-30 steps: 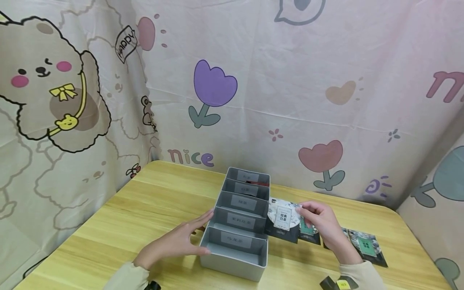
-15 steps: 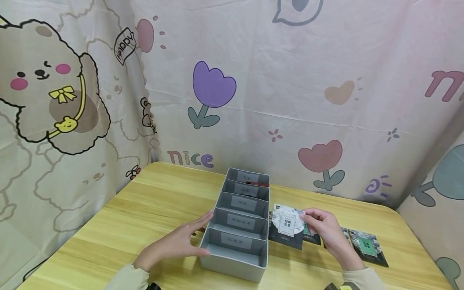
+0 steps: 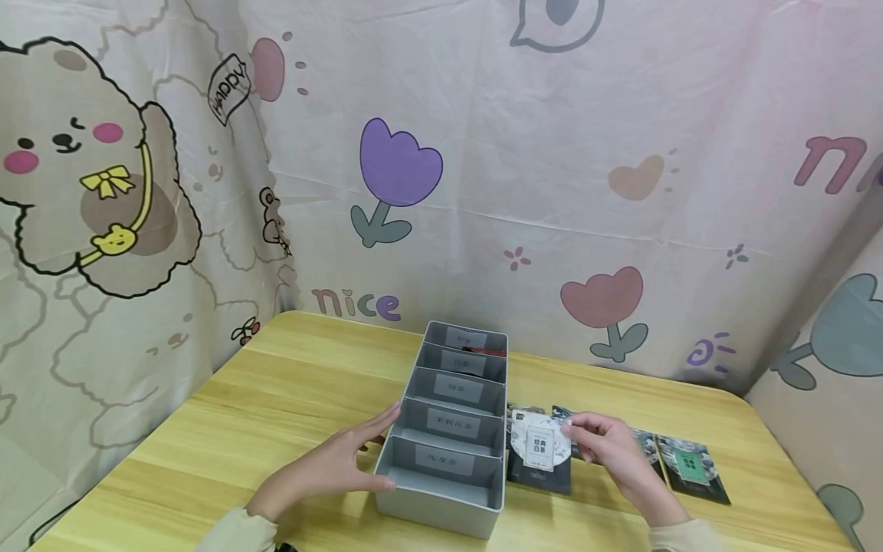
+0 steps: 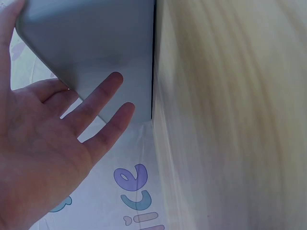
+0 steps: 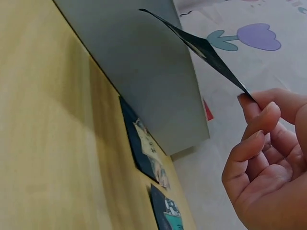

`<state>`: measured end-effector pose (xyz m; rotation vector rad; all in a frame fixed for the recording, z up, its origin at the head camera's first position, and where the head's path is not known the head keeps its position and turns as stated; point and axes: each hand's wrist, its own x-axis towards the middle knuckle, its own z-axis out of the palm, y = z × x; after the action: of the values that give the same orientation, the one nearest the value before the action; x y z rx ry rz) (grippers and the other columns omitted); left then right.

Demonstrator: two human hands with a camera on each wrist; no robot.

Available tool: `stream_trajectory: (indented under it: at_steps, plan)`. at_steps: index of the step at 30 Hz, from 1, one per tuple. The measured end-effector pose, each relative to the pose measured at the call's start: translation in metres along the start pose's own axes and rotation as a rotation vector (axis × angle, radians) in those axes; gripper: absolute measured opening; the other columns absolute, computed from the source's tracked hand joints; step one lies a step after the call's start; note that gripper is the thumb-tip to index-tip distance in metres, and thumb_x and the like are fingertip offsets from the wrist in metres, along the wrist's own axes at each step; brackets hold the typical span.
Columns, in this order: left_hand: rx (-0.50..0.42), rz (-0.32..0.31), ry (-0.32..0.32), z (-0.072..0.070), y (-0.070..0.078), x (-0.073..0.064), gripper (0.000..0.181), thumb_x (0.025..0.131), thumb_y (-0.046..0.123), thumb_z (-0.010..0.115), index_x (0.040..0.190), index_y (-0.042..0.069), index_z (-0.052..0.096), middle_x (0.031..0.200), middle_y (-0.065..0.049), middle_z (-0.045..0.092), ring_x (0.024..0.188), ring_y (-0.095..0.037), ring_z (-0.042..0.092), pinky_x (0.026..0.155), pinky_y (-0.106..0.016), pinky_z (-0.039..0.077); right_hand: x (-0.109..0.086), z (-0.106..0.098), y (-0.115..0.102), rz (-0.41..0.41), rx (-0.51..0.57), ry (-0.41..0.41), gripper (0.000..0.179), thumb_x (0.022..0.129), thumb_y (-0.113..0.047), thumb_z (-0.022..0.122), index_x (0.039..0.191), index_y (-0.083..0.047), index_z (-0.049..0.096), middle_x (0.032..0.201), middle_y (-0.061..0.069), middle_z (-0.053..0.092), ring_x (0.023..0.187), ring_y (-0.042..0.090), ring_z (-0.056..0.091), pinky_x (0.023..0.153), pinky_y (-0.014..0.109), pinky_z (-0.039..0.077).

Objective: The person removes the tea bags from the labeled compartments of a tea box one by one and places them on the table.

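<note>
My right hand [image 3: 607, 445] pinches a tea packet [image 3: 541, 452] by its upper right corner, between thumb and fingertips. The packet is black and white with a pale label, held up beside the right wall of a grey divided box [image 3: 441, 510]. The right wrist view shows this tea packet [image 5: 206, 52] edge-on, off the table. My left hand [image 3: 331, 468] rests along the box's left side, thumb at the near rim; the left wrist view shows its extended fingers [image 4: 108, 93] against the box wall. Every compartment bears a paper label [image 3: 441, 458].
More tea packets lie on the wooden table [image 3: 297, 368] right of the box, including a green-labelled packet [image 3: 692, 468]; some are partly covered. A red-edged item [image 3: 484, 352] shows in a far compartment. A patterned cloth [image 3: 476, 153] hangs behind the table.
My right hand has brought the pinched tea packet lower and nearer to me, turning it more upright, beside the box. The left hand stays on the box. The head view has shifted slightly.
</note>
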<state>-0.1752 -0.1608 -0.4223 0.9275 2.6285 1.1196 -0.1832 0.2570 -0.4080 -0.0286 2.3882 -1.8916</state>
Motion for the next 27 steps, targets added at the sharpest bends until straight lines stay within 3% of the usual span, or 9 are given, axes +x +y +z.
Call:
stream_trajectory:
  at_steps: [8,27]
  plan:
    - [-0.003,-0.001,-0.004,0.0,0.002,0.0,0.098,0.081,0.047,0.074,0.155,0.011,0.022,0.156,-0.016,0.021,0.134,-0.046,0.032,0.098,-0.067,0.034,0.0,-0.001,0.006,0.0,-0.06,-0.092,0.021,0.089,-0.015,0.069,0.096,0.005,0.069,0.081,0.003,0.064,0.057,0.01,0.051,0.059,0.026,0.048]
    - [-0.012,-0.001,-0.003,0.0,0.001,0.0,0.097,0.081,0.045,0.075,0.155,0.011,0.022,0.156,-0.017,0.021,0.134,-0.046,0.032,0.098,-0.068,0.034,-0.005,0.008,0.024,0.036,-0.087,-0.164,0.025,0.086,-0.016,0.072,0.1,0.003,0.066,0.079,0.003,0.067,0.057,0.01,0.054,0.056,0.022,0.047]
